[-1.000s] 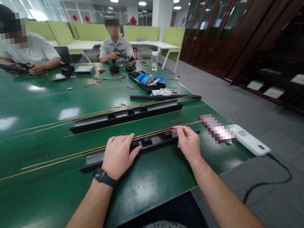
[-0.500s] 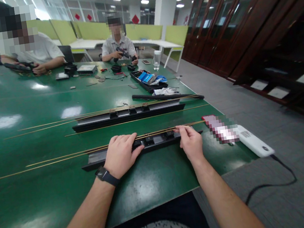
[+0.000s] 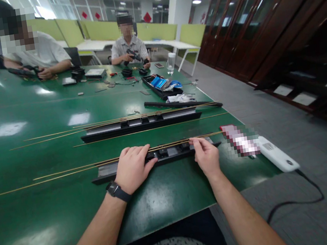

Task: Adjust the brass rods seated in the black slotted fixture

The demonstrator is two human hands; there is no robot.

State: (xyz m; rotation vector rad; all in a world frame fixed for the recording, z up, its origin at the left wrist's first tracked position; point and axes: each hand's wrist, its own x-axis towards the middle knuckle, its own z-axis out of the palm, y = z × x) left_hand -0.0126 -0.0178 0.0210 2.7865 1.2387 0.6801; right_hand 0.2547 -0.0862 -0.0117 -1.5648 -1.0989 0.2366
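My left hand (image 3: 133, 167), with a dark watch on the wrist, lies across the near black rail (image 3: 171, 158). Its fingers reach over the far side and its thumb rests toward the front, gripping the rail. Thin gold rods (image 3: 206, 135) run lengthwise along the rail's far side and stick out well past its left end. At the rail's right part, my right hand (image 3: 206, 153) pinches the rods between thumb and fingertips. Several small black blocks (image 3: 162, 152) sit inside the rail between the hands. What lies beneath my left palm is hidden.
Beyond lies a second black rail (image 3: 142, 128) with gold rods along it. Farther back are a black bar (image 3: 183, 104), white gloves (image 3: 180, 98) and a black tray (image 3: 163, 87). A phone (image 3: 240, 139) and white power bank (image 3: 278, 152) lie right. Two people sit across the table.
The whole view has shifted slightly, so everything appears a little farther right. Both hands keep their places on the rail and rods.
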